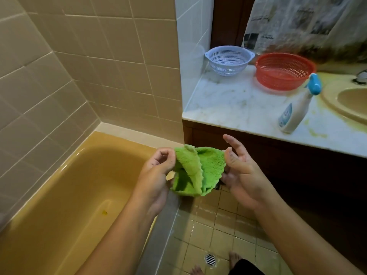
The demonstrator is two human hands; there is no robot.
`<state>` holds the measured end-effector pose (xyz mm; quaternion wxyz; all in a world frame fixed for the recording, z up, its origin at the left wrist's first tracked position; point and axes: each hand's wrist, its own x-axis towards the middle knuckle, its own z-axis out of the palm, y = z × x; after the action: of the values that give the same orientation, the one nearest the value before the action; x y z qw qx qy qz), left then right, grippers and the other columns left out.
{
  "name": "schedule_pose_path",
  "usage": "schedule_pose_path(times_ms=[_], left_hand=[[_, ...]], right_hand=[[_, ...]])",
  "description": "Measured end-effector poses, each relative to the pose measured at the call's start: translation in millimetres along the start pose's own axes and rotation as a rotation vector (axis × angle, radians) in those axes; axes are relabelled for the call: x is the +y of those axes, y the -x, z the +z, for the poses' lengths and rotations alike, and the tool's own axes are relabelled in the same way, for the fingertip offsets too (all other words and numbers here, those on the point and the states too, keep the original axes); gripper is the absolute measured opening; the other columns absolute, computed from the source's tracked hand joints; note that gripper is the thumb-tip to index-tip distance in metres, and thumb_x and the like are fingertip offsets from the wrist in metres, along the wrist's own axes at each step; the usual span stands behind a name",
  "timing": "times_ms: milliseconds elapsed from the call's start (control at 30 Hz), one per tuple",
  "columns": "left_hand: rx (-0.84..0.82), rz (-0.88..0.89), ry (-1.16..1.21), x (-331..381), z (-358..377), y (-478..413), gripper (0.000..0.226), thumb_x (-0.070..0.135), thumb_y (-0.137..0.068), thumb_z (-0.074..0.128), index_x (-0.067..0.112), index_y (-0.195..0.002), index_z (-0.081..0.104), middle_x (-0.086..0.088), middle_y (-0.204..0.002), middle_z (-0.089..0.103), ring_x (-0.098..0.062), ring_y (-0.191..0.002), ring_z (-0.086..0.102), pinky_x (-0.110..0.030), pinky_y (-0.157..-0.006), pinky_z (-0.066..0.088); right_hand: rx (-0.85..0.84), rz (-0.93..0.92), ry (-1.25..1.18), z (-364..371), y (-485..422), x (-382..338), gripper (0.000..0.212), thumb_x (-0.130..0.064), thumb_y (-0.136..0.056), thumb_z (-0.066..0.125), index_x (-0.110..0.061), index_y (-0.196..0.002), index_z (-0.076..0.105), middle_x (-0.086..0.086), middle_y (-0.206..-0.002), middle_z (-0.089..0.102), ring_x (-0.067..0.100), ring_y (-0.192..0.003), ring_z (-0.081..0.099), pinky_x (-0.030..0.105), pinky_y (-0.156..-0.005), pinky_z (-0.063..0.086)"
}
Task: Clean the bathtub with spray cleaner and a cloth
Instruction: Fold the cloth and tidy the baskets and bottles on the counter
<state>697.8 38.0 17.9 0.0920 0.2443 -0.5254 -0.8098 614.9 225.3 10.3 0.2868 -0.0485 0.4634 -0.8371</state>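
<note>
A fluffy green cloth (195,171) hangs between both hands above the bathtub's near rim, folded over on itself. My left hand (156,173) pinches its left edge with curled fingers. My right hand (237,171) holds the right edge with the thumb against it, while the other fingers spread upward. The mustard-yellow bathtub (65,197) lies below to the left, with a small dark yellow spot on its floor. A white spray bottle (296,110) with a blue trigger head stands on the marble counter at the right.
On the marble counter (228,102) sit a white colander (229,60) and a red basket (284,70), beside a yellow sink (349,102). Beige tiled walls surround the tub. The tiled floor holds a drain (210,259) near my bare feet.
</note>
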Motion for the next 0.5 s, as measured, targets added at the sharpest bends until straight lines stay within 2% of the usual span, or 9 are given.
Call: schedule_pose_path(times_ms=[133,267,333,400,467,500], left_hand=[[0.263,0.043,0.050,-4,-12,-9,0.019,0.017,-0.107,0.052,0.021,-0.091,0.061,0.004,-0.087,0.072,-0.006,-0.072,0.069,-0.025,-0.052,0.053],[0.421,0.072,-0.185,-18,-30,-22,0.014,0.018,-0.109,0.051,0.017,-0.100,0.061,0.000,-0.094,0.065,-0.013,-0.082,0.059,-0.020,-0.055,0.049],[0.409,0.044,-0.266,-29,-37,-26,0.011,0.014,-0.108,0.052,0.014,-0.101,0.061,-0.002,-0.096,0.065,-0.018,-0.089,0.058,-0.024,-0.066,0.049],[0.322,-0.016,-0.313,-38,-42,-24,0.008,0.012,-0.106,0.054,0.016,-0.106,0.062,-0.005,-0.101,0.070,-0.022,-0.097,0.063,-0.031,-0.079,0.051],[0.194,-0.024,-0.379,-42,-41,-19,0.012,0.021,-0.104,0.060,0.024,-0.116,0.064,-0.001,-0.104,0.071,-0.021,-0.106,0.067,-0.033,-0.091,0.054],[0.119,0.015,-0.431,-40,-38,-15,0.018,0.030,-0.103,0.061,0.031,-0.121,0.063,0.004,-0.109,0.070,-0.016,-0.110,0.066,-0.029,-0.093,0.053]], right_hand=[[0.136,-0.054,0.026,-10,-2,2,0.051,-0.008,-0.100,0.056,-0.028,-0.145,0.047,0.003,-0.087,0.065,0.019,-0.090,0.070,0.043,-0.090,0.055],[0.165,-0.045,0.020,-10,-1,3,0.049,-0.006,-0.103,0.053,-0.033,-0.144,0.046,0.002,-0.088,0.062,0.021,-0.089,0.070,0.046,-0.083,0.059],[0.171,-0.039,0.007,-8,-2,4,0.050,-0.008,-0.102,0.056,-0.034,-0.143,0.048,0.002,-0.089,0.060,0.023,-0.091,0.067,0.047,-0.081,0.061],[0.166,-0.032,-0.016,-6,-3,2,0.050,-0.012,-0.099,0.059,-0.036,-0.143,0.049,0.004,-0.093,0.062,0.027,-0.096,0.066,0.051,-0.083,0.061],[0.128,-0.013,-0.016,-4,-2,-1,0.054,-0.017,-0.094,0.063,-0.035,-0.143,0.050,0.007,-0.096,0.062,0.030,-0.098,0.067,0.050,-0.082,0.061],[0.097,-0.003,-0.004,-2,-1,-3,0.055,-0.018,-0.093,0.063,-0.034,-0.144,0.050,0.007,-0.095,0.062,0.029,-0.096,0.068,0.047,-0.079,0.061]])
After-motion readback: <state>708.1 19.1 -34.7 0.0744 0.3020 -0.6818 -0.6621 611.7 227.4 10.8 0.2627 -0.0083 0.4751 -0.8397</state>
